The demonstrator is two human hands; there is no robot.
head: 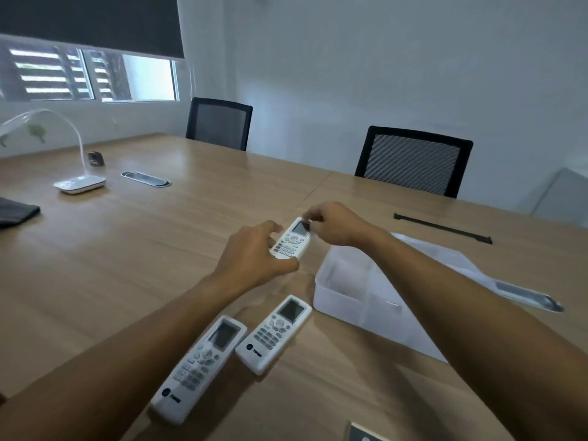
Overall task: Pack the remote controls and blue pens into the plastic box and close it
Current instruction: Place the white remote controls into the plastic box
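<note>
Remote controls not yet packed; one is held up over the tabletop (127, 249).

Left hand (254, 253) and right hand (331, 224) pinch the far remote (291, 240) at either end, left of the open plastic box (346, 291), which looks empty. Two more remotes (273, 334) lie nearer; no blue pens visible, lid (451, 259) off.

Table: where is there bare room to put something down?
The table is bare between the lamp and the left hand, and between the two chairs' edge and the hands. It is crowded near the box, the two lying remotes and the lid.
</note>
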